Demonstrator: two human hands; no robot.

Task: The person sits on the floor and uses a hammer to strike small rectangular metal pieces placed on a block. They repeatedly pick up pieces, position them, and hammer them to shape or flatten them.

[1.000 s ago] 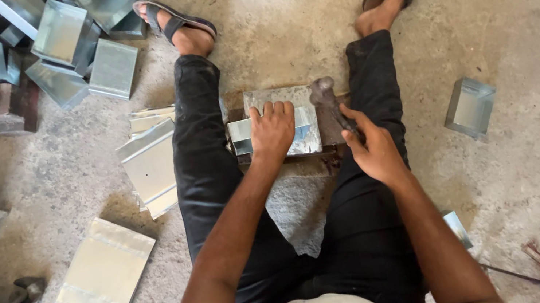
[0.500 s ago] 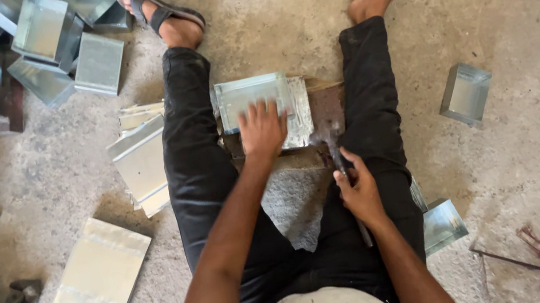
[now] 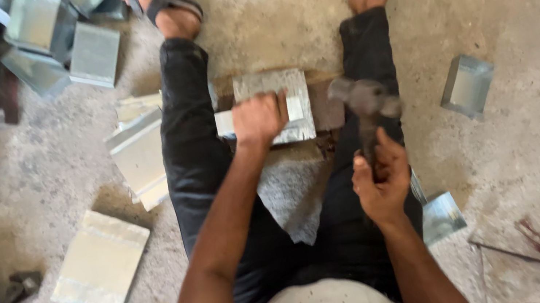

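1. While the person is sitting on the concrete floor (image 3: 278, 31) with legs spread, a flat grey metal sheet piece (image 3: 282, 94) is being pressed down between the knees.
2. The sheet piece is being held by the left hand (image 3: 258, 118), whose fingers are being curled over its near edge.
3. A hammer (image 3: 364, 107) is being gripped by the right hand (image 3: 380, 180), which is being kept closed around the handle; the head is being held just right of the sheet piece, near the right knee, slightly blurred.
4. The sheet piece is lying on the floor, touching a block beneath it, between the dark trouser legs.
5. A stack of folded metal sheets (image 3: 141, 152) is lying just outside the left leg.
6. A single pale folded sheet (image 3: 101, 262) is resting further toward the near left.
7. A small open metal box (image 3: 467, 86) is sitting well apart on the right.
8. More metal boxes (image 3: 41, 29) are piled at the upper left, near the left sandal (image 3: 158, 1).
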